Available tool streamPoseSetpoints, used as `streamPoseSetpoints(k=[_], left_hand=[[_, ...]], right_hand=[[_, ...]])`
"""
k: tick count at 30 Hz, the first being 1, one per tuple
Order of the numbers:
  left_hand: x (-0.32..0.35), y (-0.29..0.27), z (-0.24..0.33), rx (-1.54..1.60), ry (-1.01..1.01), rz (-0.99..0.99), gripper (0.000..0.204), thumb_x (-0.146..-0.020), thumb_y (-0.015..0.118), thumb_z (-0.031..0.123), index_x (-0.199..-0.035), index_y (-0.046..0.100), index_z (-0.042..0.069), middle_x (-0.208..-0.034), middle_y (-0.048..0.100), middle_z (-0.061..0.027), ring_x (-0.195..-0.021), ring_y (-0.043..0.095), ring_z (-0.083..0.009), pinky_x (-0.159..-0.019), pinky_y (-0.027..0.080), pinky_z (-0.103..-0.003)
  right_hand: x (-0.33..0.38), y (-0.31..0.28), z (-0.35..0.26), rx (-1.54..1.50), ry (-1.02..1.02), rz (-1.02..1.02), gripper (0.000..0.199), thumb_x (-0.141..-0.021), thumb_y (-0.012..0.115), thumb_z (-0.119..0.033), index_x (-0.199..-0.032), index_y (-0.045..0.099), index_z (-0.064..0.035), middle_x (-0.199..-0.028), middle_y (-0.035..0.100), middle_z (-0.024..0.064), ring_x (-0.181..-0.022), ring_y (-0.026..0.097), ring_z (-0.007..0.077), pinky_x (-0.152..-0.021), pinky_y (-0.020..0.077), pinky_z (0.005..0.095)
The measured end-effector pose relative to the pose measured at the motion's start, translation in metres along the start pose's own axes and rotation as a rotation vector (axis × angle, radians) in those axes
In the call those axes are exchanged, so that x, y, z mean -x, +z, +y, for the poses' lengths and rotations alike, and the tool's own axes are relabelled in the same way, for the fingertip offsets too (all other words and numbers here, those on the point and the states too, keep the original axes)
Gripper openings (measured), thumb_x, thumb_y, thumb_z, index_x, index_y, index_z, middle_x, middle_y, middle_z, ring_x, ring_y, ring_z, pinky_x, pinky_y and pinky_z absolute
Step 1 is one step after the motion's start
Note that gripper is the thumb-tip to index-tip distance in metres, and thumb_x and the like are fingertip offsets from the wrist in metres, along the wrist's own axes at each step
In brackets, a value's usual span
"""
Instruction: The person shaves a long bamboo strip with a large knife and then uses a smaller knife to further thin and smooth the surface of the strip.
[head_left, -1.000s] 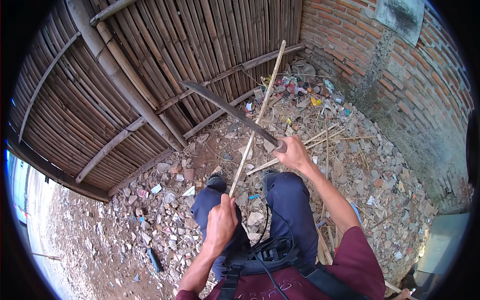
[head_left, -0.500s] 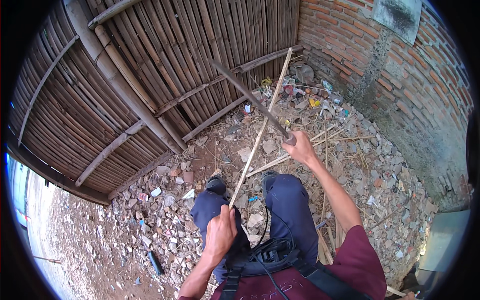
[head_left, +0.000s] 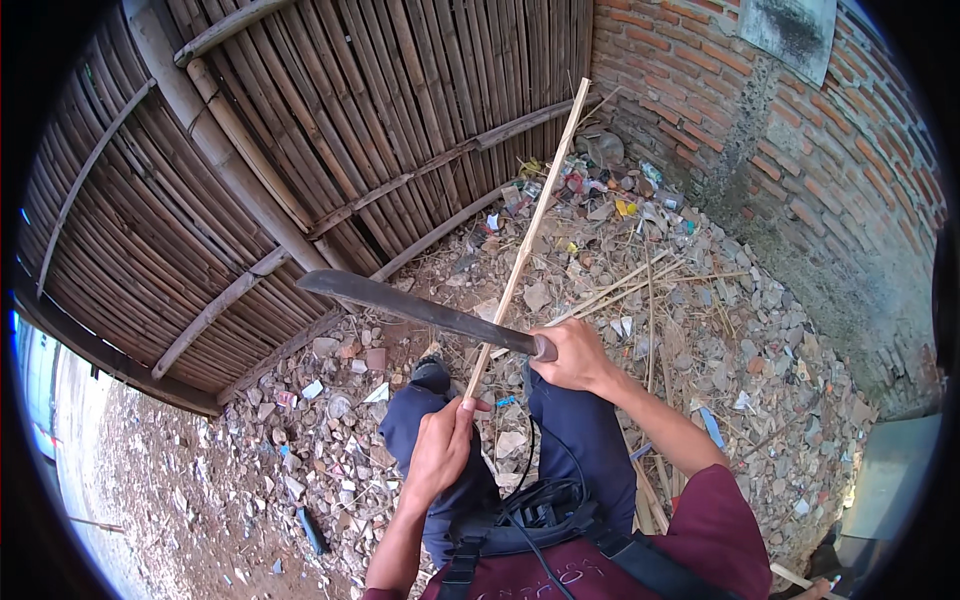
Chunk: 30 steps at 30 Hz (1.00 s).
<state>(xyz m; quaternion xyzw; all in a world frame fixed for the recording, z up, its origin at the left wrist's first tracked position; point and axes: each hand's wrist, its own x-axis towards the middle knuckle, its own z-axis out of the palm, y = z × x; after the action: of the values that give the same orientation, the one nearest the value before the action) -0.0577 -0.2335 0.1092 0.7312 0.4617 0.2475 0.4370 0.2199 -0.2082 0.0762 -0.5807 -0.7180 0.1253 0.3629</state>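
Observation:
My left hand (head_left: 440,445) grips the near end of a long pale strip of split bamboo (head_left: 536,232), which slants away from me toward the far wall. In my right hand (head_left: 570,357) is the handle of a machete (head_left: 425,308). Its broad dark blade points left and crosses the bamboo strip a little beyond my left hand. Whether the blade touches the strip or only passes over it, I cannot tell. My fingers hide most of the machete's handle.
Stony, littered ground (head_left: 340,450) surrounds my feet. Several loose bamboo strips (head_left: 625,285) lie to the right of the held one. A bamboo slat wall (head_left: 400,110) rises at the left and ahead, a brick wall (head_left: 690,85) at the right. A dark blue object (head_left: 311,530) lies lower left.
The machete has swung down and toward me, its blade turning from pointing far ahead to pointing left. My left hand stays on the bamboo strip, slightly higher.

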Motion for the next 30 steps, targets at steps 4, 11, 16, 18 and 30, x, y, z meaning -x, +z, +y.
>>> streamPoseSetpoints(k=[4, 11, 16, 18, 30], left_hand=[[-0.006, -0.004, 0.007, 0.161, -0.018, -0.051, 0.038, -0.118, 0.042, 0.029, -0.107, 0.062, -0.002, -0.066, 0.049, -0.0017, -0.062, 0.047, -0.0092, -0.058, 0.040, -0.030], [-0.011, -0.006, -0.001, 0.157, 0.028, -0.024, 0.030, -0.117, 0.045, 0.025, -0.098, 0.053, 0.003, -0.071, 0.052, -0.0002, -0.063, 0.048, -0.0090, -0.057, 0.041, -0.029], [-0.016, -0.003, 0.003, 0.199, 0.021, 0.002, 0.034, -0.117, 0.045, 0.027, -0.096, 0.053, 0.002, -0.070, 0.053, -0.0020, -0.062, 0.048, -0.0104, -0.058, 0.042, -0.030], [-0.016, -0.001, 0.006, 0.169, 0.016, 0.020, 0.035, -0.117, 0.045, 0.027, -0.094, 0.052, 0.002, -0.070, 0.053, -0.0031, -0.062, 0.048, -0.0119, -0.058, 0.042, -0.031], [-0.024, -0.001, 0.012, 0.013, 0.038, 0.067, 0.041, -0.117, 0.042, 0.031, -0.090, 0.050, 0.001, -0.064, 0.051, -0.0069, -0.058, 0.048, -0.0192, -0.058, 0.040, -0.039]], right_hand=[[0.001, -0.003, -0.001, 0.043, 0.012, -0.003, 0.033, -0.069, 0.074, -0.021, -0.100, 0.082, -0.0117, -0.069, 0.072, 0.0166, -0.066, 0.073, 0.0370, -0.067, 0.0591, 0.0467], [-0.006, -0.011, 0.001, 0.102, 0.045, 0.041, 0.031, -0.068, 0.075, -0.023, -0.098, 0.081, -0.0135, -0.069, 0.072, 0.0158, -0.066, 0.072, 0.0370, -0.064, 0.0569, 0.0478], [-0.005, -0.013, -0.007, 0.210, -0.019, 0.059, 0.029, -0.066, 0.075, -0.022, -0.095, 0.080, -0.0145, -0.071, 0.074, 0.0138, -0.066, 0.073, 0.0350, -0.063, 0.0560, 0.0480], [-0.005, -0.006, -0.002, 0.211, -0.097, 0.125, 0.024, -0.066, 0.076, -0.022, -0.088, 0.077, -0.0123, -0.064, 0.070, 0.0115, -0.058, 0.069, 0.0343, -0.058, 0.0537, 0.0451], [-0.021, 0.001, 0.003, 0.171, -0.127, 0.128, 0.030, -0.063, 0.076, -0.020, -0.092, 0.080, -0.0156, -0.065, 0.072, 0.0110, -0.060, 0.073, 0.0314, -0.058, 0.0579, 0.0441]])
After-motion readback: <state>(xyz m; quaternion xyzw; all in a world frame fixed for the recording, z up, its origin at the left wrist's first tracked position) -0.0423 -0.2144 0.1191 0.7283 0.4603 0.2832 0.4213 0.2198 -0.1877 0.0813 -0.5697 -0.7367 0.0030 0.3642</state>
